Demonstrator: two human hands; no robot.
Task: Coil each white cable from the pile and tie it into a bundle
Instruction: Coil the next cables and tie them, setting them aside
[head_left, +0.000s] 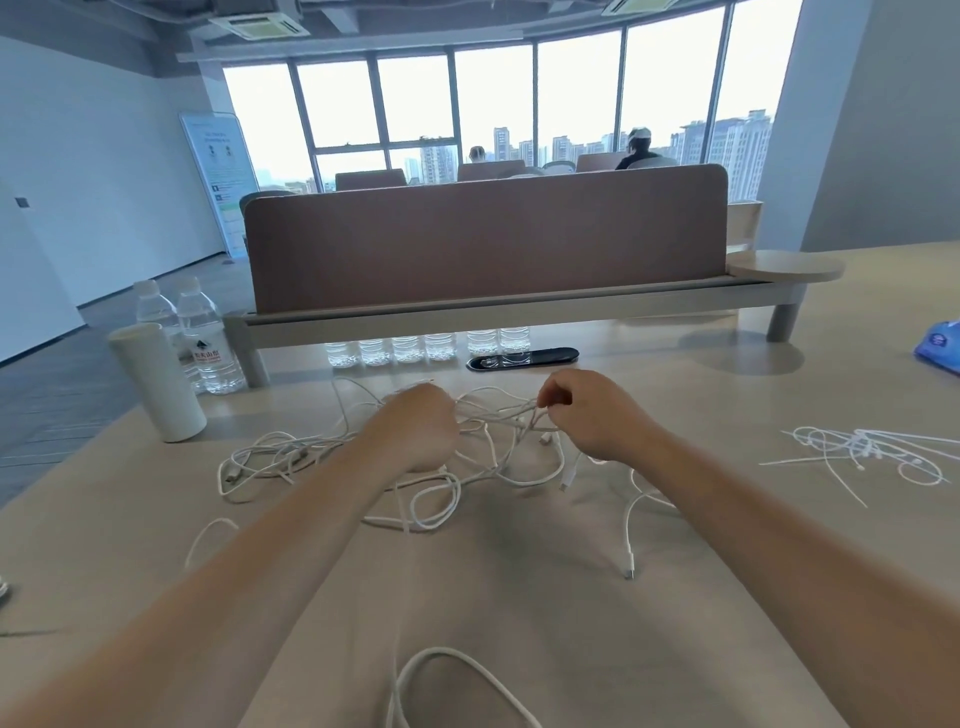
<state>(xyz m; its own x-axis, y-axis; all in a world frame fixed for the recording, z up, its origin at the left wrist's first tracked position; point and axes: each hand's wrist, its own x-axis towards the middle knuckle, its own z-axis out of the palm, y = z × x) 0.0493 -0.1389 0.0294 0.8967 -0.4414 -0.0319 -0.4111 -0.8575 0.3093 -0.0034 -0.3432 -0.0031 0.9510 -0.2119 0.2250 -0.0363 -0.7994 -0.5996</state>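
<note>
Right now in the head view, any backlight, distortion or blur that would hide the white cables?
Head view: windows blown out, strong backlight. Head view: fisheye bows the divider and stretches the frame edges. Head view: white cables read low-contrast on the pale table, with only faint soft shadows; the whole frame is slightly soft.

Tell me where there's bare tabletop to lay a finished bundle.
Bare: the strip between the cable pile and the zip ties; behind the zip ties towards the blue pack; between the forearms, short of the near cable loop. Crowded: the centre, where left hand and right hand work the pile, and the left corner by the white cylinder and water bottles.
</note>
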